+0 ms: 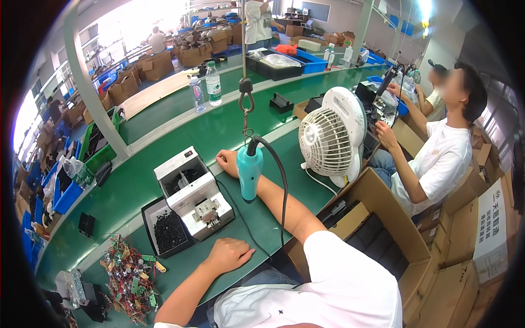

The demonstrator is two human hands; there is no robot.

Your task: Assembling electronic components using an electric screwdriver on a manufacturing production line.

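Observation:
My left hand [229, 255] rests on the green bench with its fingers curled in, just in front of a white machine with an open top [198, 203]; nothing shows in it. Farther off, my right hand [227, 163] lies on the bench with its fingers bent and nothing visible in them. A teal electric screwdriver [250, 174] hangs upright from a hook and cord, in front of my right forearm and covering part of it. Neither hand grips it. Beside the machine, a black-rimmed tray [146, 220] contains many small black parts.
A tangle of wires and small green boards [131, 276] lies at the left. A white fan [331, 136] stands to the right, near open cardboard boxes [377, 210]. Two plastic bottles [214, 87] stand at the back. Co-workers sit on the right, one handling a dark part.

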